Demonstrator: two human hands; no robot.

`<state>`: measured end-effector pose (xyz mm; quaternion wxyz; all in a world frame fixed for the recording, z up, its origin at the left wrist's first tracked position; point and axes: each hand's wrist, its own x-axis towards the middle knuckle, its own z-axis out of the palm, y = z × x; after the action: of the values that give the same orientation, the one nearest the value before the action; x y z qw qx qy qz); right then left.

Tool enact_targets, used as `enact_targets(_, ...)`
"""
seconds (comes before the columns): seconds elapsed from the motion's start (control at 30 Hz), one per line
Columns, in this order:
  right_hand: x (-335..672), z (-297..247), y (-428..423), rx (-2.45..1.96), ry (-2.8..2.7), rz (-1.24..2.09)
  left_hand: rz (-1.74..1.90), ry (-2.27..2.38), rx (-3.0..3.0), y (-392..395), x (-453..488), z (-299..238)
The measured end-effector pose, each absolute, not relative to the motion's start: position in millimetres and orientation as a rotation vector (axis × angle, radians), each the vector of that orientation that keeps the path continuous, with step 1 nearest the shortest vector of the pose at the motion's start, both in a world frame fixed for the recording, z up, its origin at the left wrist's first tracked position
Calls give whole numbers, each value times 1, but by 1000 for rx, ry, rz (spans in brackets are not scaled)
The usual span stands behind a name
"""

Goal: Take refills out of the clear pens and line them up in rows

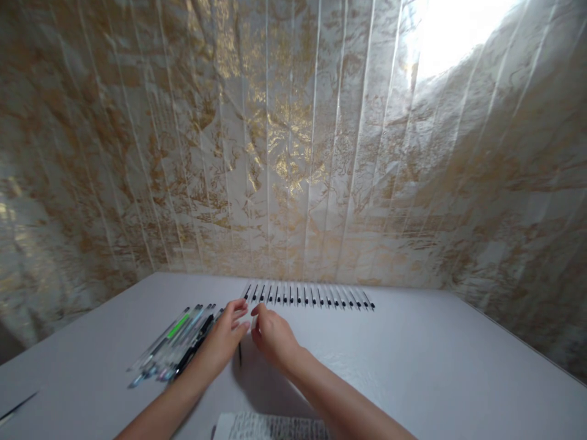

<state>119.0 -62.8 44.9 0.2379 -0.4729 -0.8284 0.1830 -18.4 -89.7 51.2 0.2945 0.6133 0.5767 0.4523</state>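
Note:
My left hand (224, 339) and my right hand (271, 335) meet over the white table (435, 366), fingertips pinched together on a clear pen (239, 354) whose dark tip pokes out below them. A pile of several pens (177, 345) lies just left of my left hand, some clear, one with a green part, one black. Beyond my fingers a neat row of several clear pens with black tips (312, 296) lies side by side near the wall.
A crinkled gold and white wall covering (293, 153) rises right behind the table. A sheet of paper with handwriting (270, 426) lies at the near edge between my forearms. A thin dark object (16, 408) lies at the far left edge.

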Motion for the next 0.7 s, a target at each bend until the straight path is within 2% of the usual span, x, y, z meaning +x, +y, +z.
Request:
enact_targets(0.07, 120, 43, -60, -1382, -2274, 528, 1049, 1745, 1869, -96, -24, 50)
enact_targets(0.13, 119, 42, -60, -1440, -2302, 531, 708, 1975, 2133, -105, -27, 49)
enact_targets(0.2, 115, 42, -60, -1466, -2330, 524, 387, 2071, 2261, -115, -27, 48)
enact_targets(0.27, 112, 41, -59, -1464, -2348, 530, 231, 2083, 2302, -119, -29, 45)
enact_targets(0.43, 109, 34, -50, -1410, -2339, 574, 124, 2156, 2342, -111, -37, 37)
enact_targets(0.7, 105, 30, -40, -1421, -2305, 566, 161, 2169, 2343, -94, -38, 38)
